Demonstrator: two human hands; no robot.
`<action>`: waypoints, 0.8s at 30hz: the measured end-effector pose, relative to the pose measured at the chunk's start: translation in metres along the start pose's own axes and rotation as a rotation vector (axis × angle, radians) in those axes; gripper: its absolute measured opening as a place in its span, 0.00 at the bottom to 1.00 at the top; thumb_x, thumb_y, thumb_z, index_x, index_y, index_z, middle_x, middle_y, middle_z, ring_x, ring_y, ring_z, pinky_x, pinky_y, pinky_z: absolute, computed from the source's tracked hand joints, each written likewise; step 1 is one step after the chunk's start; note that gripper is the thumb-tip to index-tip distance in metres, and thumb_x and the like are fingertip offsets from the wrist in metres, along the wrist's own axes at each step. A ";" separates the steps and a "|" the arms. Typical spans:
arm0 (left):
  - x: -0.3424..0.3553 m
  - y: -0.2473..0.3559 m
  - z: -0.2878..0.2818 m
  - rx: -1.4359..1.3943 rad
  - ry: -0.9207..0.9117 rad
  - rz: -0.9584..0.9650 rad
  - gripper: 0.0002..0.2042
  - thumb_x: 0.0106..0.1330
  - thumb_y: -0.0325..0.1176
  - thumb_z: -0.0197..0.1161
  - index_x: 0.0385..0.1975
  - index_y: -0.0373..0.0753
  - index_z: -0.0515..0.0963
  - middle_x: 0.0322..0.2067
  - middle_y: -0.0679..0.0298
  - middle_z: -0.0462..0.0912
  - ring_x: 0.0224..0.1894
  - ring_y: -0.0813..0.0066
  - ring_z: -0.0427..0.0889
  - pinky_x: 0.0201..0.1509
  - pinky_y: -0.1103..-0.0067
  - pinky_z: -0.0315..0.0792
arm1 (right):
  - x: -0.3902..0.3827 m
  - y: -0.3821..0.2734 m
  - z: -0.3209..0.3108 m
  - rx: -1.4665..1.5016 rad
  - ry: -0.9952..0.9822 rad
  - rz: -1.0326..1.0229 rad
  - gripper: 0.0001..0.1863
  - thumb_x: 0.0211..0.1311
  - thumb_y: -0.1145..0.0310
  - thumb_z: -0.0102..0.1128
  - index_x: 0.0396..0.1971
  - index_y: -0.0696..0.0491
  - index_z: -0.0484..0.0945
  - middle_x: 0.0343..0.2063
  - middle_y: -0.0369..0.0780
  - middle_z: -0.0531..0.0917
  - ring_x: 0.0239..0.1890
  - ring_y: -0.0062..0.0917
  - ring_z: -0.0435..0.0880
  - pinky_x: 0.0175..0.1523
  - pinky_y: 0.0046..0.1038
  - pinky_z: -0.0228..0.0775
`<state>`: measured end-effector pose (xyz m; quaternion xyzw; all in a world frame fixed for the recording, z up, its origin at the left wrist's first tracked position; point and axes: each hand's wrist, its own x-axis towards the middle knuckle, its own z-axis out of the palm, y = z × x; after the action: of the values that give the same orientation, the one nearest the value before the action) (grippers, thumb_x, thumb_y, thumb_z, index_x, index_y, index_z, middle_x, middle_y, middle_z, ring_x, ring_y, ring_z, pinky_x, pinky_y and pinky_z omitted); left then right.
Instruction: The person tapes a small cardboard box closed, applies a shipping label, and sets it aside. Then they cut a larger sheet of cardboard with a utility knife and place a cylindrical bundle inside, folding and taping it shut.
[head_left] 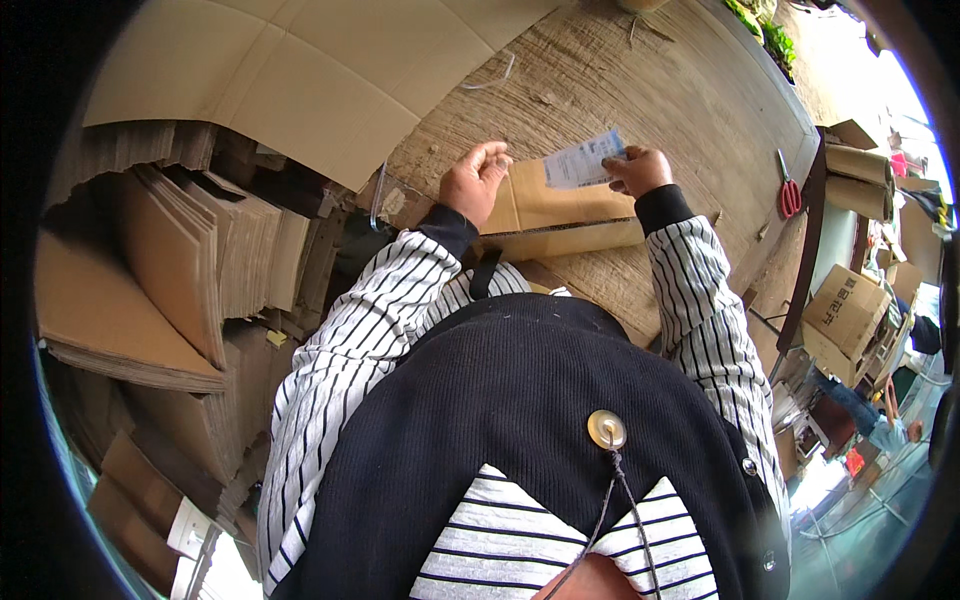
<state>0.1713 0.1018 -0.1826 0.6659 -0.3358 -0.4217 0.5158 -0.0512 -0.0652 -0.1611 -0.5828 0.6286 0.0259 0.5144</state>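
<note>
A brown cardboard box (570, 202), flat and narrow, lies on the wooden table in front of me, its near edge dark. Over the box's far side, my right hand (643, 172) pinches a translucent whitish-blue label (582, 163) with small print by its right end. The label is tilted, its left end hanging low over the cardboard. At the box's left end is my left hand (472, 184), its fingers curled and the thumb close to the index finger. Whether anything sits between those fingertips is too small to make out.
Large cardboard sheets (300, 75) cover the far left of the wooden table (720, 120). Stacked folded cartons (240, 240) stand at my left. Red-handled scissors (790, 190) lie near the right edge. Beyond it are more boxes (846, 310) and part of another person (880, 425).
</note>
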 end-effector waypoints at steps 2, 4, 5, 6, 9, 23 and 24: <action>-0.001 0.011 -0.002 0.164 -0.065 0.027 0.10 0.69 0.28 0.55 0.46 0.33 0.75 0.34 0.62 0.83 0.35 0.78 0.81 0.43 0.80 0.75 | 0.004 0.002 0.007 -0.010 -0.058 0.067 0.16 0.51 0.62 0.68 0.31 0.62 0.82 0.21 0.39 0.84 0.19 0.20 0.82 0.26 0.22 0.74; 0.004 0.011 0.002 0.191 -0.108 0.045 0.09 0.69 0.25 0.52 0.46 0.33 0.75 0.34 0.64 0.83 0.37 0.79 0.80 0.45 0.81 0.75 | 0.005 0.005 0.010 0.010 -0.103 0.123 0.16 0.51 0.62 0.68 0.30 0.61 0.82 0.21 0.38 0.84 0.19 0.20 0.82 0.25 0.22 0.73; 0.007 0.007 0.004 0.167 -0.134 0.023 0.09 0.69 0.24 0.52 0.45 0.33 0.75 0.34 0.64 0.83 0.36 0.79 0.81 0.45 0.81 0.75 | 0.003 0.003 0.012 -0.006 -0.109 0.135 0.15 0.51 0.62 0.68 0.30 0.61 0.82 0.21 0.38 0.84 0.19 0.20 0.81 0.25 0.22 0.73; 0.010 0.004 0.006 0.143 -0.161 0.002 0.09 0.69 0.24 0.51 0.45 0.33 0.75 0.34 0.65 0.83 0.36 0.80 0.81 0.44 0.81 0.75 | -0.001 0.000 0.012 -0.022 -0.114 0.148 0.15 0.51 0.62 0.68 0.30 0.60 0.82 0.21 0.38 0.84 0.19 0.19 0.81 0.25 0.22 0.73; 0.019 -0.003 0.020 0.138 -0.237 -0.098 0.09 0.67 0.24 0.51 0.44 0.36 0.76 0.33 0.64 0.84 0.35 0.78 0.82 0.43 0.80 0.76 | 0.002 -0.001 0.014 -0.090 -0.106 0.159 0.16 0.49 0.61 0.69 0.31 0.59 0.83 0.21 0.37 0.84 0.18 0.19 0.80 0.25 0.23 0.73; 0.033 -0.005 0.049 0.433 -0.601 -0.202 0.14 0.56 0.26 0.64 0.43 0.36 0.78 0.37 0.61 0.80 0.42 0.71 0.82 0.48 0.77 0.75 | -0.005 -0.014 0.014 -0.475 -0.089 0.071 0.21 0.47 0.56 0.69 0.39 0.55 0.83 0.31 0.44 0.86 0.33 0.30 0.86 0.42 0.28 0.76; 0.031 -0.008 0.048 0.478 -0.614 -0.167 0.17 0.55 0.27 0.66 0.45 0.37 0.77 0.38 0.59 0.78 0.43 0.67 0.81 0.49 0.76 0.75 | -0.005 -0.010 0.014 -0.472 -0.075 0.045 0.22 0.47 0.56 0.69 0.40 0.54 0.83 0.32 0.45 0.86 0.34 0.31 0.86 0.43 0.29 0.76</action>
<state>0.1413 0.0568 -0.2023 0.6350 -0.5078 -0.5516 0.1860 -0.0361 -0.0562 -0.1582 -0.6712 0.5986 0.2052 0.3860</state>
